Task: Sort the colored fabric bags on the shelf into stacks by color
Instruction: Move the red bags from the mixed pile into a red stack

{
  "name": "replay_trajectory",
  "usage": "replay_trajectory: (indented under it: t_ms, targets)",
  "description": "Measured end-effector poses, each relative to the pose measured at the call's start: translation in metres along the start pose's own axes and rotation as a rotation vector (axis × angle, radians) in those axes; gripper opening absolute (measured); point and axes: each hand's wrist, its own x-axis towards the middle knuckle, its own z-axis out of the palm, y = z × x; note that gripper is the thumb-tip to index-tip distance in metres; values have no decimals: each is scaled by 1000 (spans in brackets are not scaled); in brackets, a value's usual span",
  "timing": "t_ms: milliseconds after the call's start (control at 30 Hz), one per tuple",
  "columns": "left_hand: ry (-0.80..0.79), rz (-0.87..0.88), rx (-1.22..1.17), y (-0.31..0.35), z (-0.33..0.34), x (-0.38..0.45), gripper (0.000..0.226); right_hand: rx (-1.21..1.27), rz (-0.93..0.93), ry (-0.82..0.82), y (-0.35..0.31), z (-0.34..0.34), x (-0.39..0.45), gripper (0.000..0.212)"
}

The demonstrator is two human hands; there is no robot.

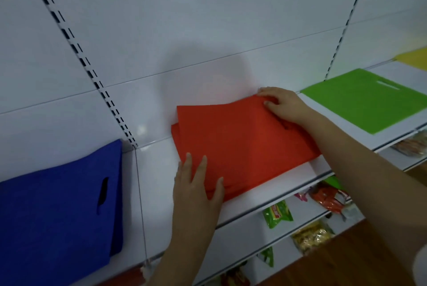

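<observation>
left hand (196, 184): fingers straight and spread, lying flat on the near left corner of the red stack (240, 144); it grips nothing, only presses down
right hand (280, 104): at the far right corner of the same stack, fingers bent, with the tips touching the fabric edge close to the back panel (184, 31); whether it pinches the top bag or merely nudges it, I cannot tell
why held so: two hands on opposite corners look like squaring up; the flat palm would pin the pile while the other hand aligns the far edge, in my judgement
red stack: several red bags, layers visible at the left edge, not fully aligned, lying on the white shelf (265, 193) in the middle bay
blue bags (57, 211): in the left bay, at least two overlapping, a cut-out handle showing; well apart from the red
green bag (367, 98): flat on the right bay, handle slot toward the back, near the right hand but not touched
yellow bag (413, 57): only a corner shows at the far right
why placed so: each colour sits in its own patch of shelf, which fits the sorting
lower shelves: snack packets (277, 214)
</observation>
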Motion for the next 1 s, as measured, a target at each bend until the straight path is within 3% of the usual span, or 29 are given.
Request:
replay_trajectory:
  t_ms: [100,200,400,500,667,1000]
  targets:
    - [-51,-14,-18,-3,0,1,66,20,12,17,-6,7,1,35]
    - [-12,25,0,3,-14,1,65,69,-4,155,-37,8,8,34]
    - [136,118,22,-13,-74,-6,56,237,-264,202,-193,39,24,41]
    - [208,205,101,-40,-121,-15,48,319,-331,77,-279,74,17,42]
    - [366,82,125,-112,-207,-41,49,316,-462,-141,-402,136,-6,54]
    - [517,-164,190,-304,-392,-129,45,231,-438,-230,-621,253,-52,58]
